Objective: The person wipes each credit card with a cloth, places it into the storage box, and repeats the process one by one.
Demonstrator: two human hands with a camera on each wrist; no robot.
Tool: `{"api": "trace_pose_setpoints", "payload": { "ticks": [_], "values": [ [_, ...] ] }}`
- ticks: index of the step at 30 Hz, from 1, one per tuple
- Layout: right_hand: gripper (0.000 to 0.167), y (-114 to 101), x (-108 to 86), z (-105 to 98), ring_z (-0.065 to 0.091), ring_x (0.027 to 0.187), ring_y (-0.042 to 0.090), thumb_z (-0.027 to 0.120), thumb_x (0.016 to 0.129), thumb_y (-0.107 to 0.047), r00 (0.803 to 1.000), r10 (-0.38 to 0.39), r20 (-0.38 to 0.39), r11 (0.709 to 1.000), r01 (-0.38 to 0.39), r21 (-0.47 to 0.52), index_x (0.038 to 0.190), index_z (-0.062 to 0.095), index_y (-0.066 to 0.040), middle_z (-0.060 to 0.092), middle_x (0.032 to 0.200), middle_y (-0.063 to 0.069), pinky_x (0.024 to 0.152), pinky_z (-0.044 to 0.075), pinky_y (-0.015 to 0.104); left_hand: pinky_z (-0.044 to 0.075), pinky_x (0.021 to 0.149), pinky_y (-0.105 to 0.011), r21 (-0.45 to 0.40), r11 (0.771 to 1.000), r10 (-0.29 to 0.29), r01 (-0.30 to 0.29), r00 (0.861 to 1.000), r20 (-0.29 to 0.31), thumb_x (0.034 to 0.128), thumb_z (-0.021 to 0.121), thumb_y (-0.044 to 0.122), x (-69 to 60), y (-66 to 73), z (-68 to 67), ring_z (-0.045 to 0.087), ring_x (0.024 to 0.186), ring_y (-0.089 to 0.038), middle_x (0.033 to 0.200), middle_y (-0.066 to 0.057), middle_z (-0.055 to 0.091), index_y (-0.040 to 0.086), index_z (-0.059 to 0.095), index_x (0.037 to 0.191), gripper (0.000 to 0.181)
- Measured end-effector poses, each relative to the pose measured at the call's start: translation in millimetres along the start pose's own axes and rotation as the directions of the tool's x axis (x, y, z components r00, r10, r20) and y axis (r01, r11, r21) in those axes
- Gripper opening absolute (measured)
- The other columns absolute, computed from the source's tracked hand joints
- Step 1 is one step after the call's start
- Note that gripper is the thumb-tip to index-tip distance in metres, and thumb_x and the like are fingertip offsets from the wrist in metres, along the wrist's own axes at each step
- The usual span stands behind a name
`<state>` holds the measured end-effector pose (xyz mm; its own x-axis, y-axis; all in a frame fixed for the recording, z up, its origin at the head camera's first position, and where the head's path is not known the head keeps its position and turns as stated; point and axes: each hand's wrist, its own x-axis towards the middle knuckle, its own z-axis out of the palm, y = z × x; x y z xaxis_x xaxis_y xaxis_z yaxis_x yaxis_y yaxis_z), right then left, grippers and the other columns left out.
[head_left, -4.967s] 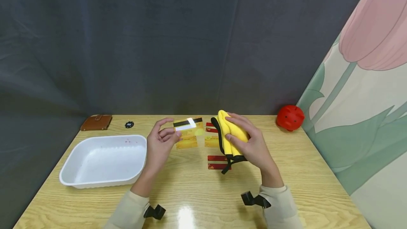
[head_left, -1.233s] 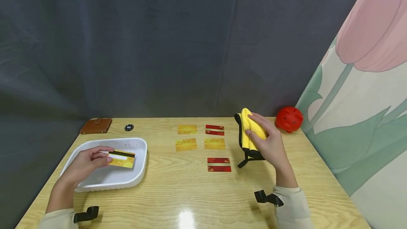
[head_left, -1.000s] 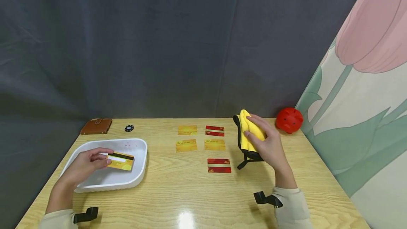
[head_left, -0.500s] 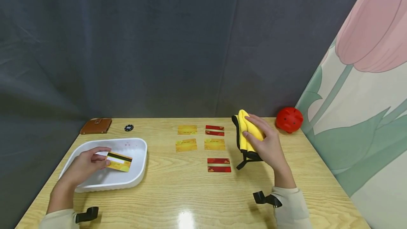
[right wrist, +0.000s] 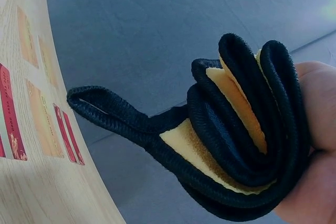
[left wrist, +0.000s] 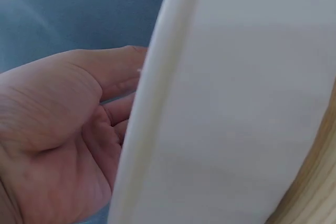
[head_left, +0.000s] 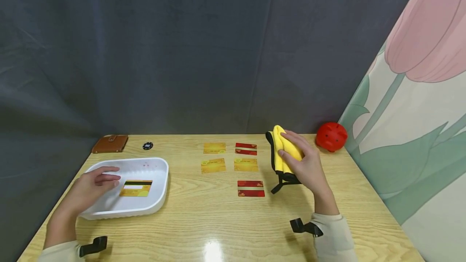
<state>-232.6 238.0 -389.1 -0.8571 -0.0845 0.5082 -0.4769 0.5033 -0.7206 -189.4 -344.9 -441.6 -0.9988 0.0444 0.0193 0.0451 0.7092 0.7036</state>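
My left hand point(head_left: 89, 187) hovers over the left side of a white plastic tray point(head_left: 164, 181), fingers and thumb apart with nothing between them. Flat on the tray's floor, just right of the fingertips, lies a yellow bank card point(head_left: 136, 188) with its dark stripe up. In the left wrist view the tray wall point(left wrist: 236, 87) hides the fingertips of the left hand point(left wrist: 58, 129). My right hand point(head_left: 306, 165) grips a folded yellow cloth point(head_left: 285, 148) with black edging above the table. Its black hanging loop point(right wrist: 113, 116) and folded layers show in the right wrist view.
Mid-table lie yellow cards point(head_left: 213, 165) and red cards point(head_left: 251, 188), several in all. A brown wallet point(head_left: 110, 144) and a black poker chip point(head_left: 147, 146) sit behind the tray. At the back right stands a red piggy bank point(head_left: 331, 136), near a dark curtain point(head_left: 204, 51).
The left hand carried the yellow card from mid-table to the tray, let go of it there and drew back slightly left. The right hand moved right with the cloth, then stayed nearly still.
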Motion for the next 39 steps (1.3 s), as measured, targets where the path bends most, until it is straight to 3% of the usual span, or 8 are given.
{"api": "trace_pose_setpoints", "payload": {
  "ticks": [4, 8, 15, 21, 26, 30, 34, 39],
  "values": [
    [0.048, -0.2, -1.5, -3.0, 0.055, 0.116, 0.009, 0.076, 0.092, -0.006, 1.0, 0.006, 0.0, 1.0, -0.006, -0.007, 0.138, 0.067, -0.016, 0.058, 0.15, 0.009, 0.085, 0.05, 0.009, 0.055, 0.074, -0.011, -0.035, 0.999, 0.035, -0.036, 0.999, -0.013, 0.0971, 0.073, 0.016, 3.0, 13.3, 4.1, 0.065, 0.09, 0.013, 0.121, -0.025, 0.072, -0.004, 0.058, 0.138, 0.048],
    [0.048, 1.5, -3.1, -6.4, 0.054, 0.117, 0.005, 0.076, 0.093, -0.006, 1.0, 0.003, -0.004, 1.0, -0.003, -0.016, 0.139, 0.066, -0.016, 0.057, 0.151, 0.009, 0.085, 0.049, 0.007, 0.057, 0.078, -0.012, -0.051, 0.992, 0.111, -0.112, 0.993, -0.029, 0.0976, 0.073, 0.02, 8.0, 37.4, 11.7, 0.067, 0.093, 0.011, 0.12, -0.022, 0.073, 0.0, 0.061, 0.137, 0.046],
    [0.048, 4.2, -3.1, -8.7, 0.054, 0.118, 0.004, 0.076, 0.092, -0.004, 1.0, -0.002, -0.002, 1.0, 0.002, -0.001, 0.138, 0.067, -0.016, 0.057, 0.151, 0.01, 0.085, 0.05, 0.009, 0.057, 0.082, -0.013, -0.084, 0.962, 0.257, -0.261, 0.965, -0.06, 0.0977, 0.073, 0.023, 12.4, 87.3, 35.9, 0.07, 0.096, 0.005, 0.114, -0.009, 0.077, 0.009, 0.068, 0.128, 0.034],
    [0.049, 3.2, -3.4, -11.1, 0.055, 0.117, 0.004, 0.077, 0.092, -0.005, 1.0, 0.015, 0.0, 1.0, -0.015, -0.01, 0.138, 0.067, -0.017, 0.056, 0.151, 0.007, 0.085, 0.051, 0.01, 0.06, 0.09, -0.024, -0.17, 0.928, 0.339, -0.331, 0.94, 0.02, 0.0981, 0.072, 0.018, 27.8, 136.6, 67.3, 0.073, 0.105, -0.009, 0.121, -0.003, 0.076, 0.017, 0.068, 0.13, 0.032],
    [0.049, 0.5, -3.1, -10.4, 0.055, 0.116, 0.009, 0.076, 0.092, -0.006, 1.0, 0.016, 0.006, 1.0, -0.016, 0.002, 0.139, 0.067, -0.017, 0.056, 0.152, 0.008, 0.084, 0.051, 0.011, 0.06, 0.094, -0.032, -0.224, 0.901, 0.393, -0.37, 0.917, 0.064, 0.0978, 0.073, 0.019, 39.8, 167.4, 95.3, 0.072, 0.109, -0.015, 0.124, 0.001, 0.075, 0.02, 0.069, 0.129, 0.032],
    [0.048, -0.5, -3.0, -10.9, 0.056, 0.114, 0.009, 0.076, 0.092, -0.005, 1.0, 0.003, -0.007, 1.0, -0.003, 0.008, 0.138, 0.067, -0.016, 0.057, 0.151, 0.009, 0.082, 0.051, 0.01, 0.059, 0.099, -0.038, -0.27, 0.877, 0.441, -0.397, 0.888, 0.127, 0.0964, 0.075, 0.02, 47.1, 185.3, 122.0, 0.071, 0.112, -0.016, 0.123, 0.003, 0.074, 0.023, 0.07, 0.128, 0.032],
    [0.048, 0.5, -3.0, -9.3, 0.056, 0.114, 0.01, 0.076, 0.092, -0.005, 1.0, 0.004, 0.001, 1.0, -0.004, 0.022, 0.138, 0.067, -0.016, 0.057, 0.151, 0.009, 0.082, 0.052, 0.011, 0.057, 0.102, -0.045, -0.31, 0.859, 0.476, -0.407, 0.858, 0.193, 0.0973, 0.074, 0.024, 51.6, 192.6, 151.8, 0.07, 0.113, -0.023, 0.123, 0.001, 0.074, 0.024, 0.071, 0.127, 0.03],
    [0.049, 2.1, -2.3, -4.4, 0.056, 0.115, 0.014, 0.076, 0.093, -0.007, 1.0, 0.003, 0.021, 1.0, -0.003, 0.021, 0.139, 0.066, -0.018, 0.056, 0.152, 0.007, 0.083, 0.053, 0.014, 0.055, 0.103, -0.05, -0.357, 0.857, 0.47, -0.372, 0.847, 0.249, 0.0983, 0.072, 0.025, 57.1, 187.1, 188.5, 0.067, 0.117, -0.032, 0.126, -0.004, 0.073, 0.02, 0.071, 0.127, 0.029]
  ]
}}
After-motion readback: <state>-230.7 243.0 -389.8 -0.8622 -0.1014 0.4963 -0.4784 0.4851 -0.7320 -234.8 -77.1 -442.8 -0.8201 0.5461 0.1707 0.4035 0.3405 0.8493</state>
